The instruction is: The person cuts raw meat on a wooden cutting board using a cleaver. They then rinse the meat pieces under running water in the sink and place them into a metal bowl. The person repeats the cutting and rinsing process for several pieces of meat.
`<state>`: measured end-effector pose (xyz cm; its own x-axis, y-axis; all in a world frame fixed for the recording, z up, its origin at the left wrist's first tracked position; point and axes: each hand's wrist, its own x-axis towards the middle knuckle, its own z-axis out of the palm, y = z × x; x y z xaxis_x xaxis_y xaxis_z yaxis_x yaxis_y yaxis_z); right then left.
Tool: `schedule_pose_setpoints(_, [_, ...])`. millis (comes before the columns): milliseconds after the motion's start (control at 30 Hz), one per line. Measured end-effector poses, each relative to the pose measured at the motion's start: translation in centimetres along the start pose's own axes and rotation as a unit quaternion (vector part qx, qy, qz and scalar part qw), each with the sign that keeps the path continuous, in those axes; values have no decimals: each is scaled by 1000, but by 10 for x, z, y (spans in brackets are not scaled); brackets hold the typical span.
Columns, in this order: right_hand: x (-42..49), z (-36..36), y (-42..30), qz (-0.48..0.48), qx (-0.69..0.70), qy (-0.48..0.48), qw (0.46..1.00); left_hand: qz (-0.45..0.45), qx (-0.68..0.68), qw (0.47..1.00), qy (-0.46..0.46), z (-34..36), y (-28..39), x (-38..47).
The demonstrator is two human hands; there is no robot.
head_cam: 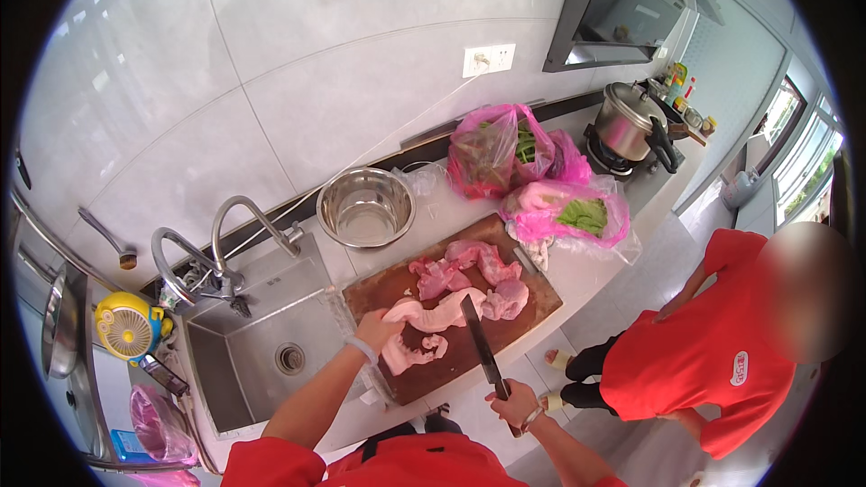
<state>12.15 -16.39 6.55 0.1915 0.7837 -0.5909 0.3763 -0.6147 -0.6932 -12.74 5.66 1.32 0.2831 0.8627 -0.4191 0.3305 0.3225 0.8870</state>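
Note:
My left hand (pixel 379 333) grips the left end of a long pale strip of raw meat (pixel 436 314) on the brown cutting board (pixel 467 365). In my right hand (pixel 516 406) is the dark handle of a kitchen knife (pixel 479 341); its blade points up and away, its tip by the right part of the strip. A curled piece of pale meat (pixel 409 356) lies just below my left hand. Farther back on the board are redder raw pieces (pixel 438 276), with a thick pinkish piece (pixel 506 299) at the right.
A sink (pixel 254 365) with curved faucets adjoins the board on the left. Behind stands a steel bowl (pixel 366 207). Pink plastic bags (pixel 497 149) with leafy vegetables lie at the back right, near a pressure cooker (pixel 629 123) on the stove. A person (pixel 703 345) in red stands at the right.

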Motion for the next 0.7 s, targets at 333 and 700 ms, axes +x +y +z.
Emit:
schedule_pose_setpoints(333, [-5, 11, 25, -27, -7, 60, 998, 150, 641, 753, 30, 5, 36, 14])
schedule_pose_setpoints(700, [-27, 7, 38, 7, 34, 115, 993, 160, 456, 866, -126, 83, -3, 58])
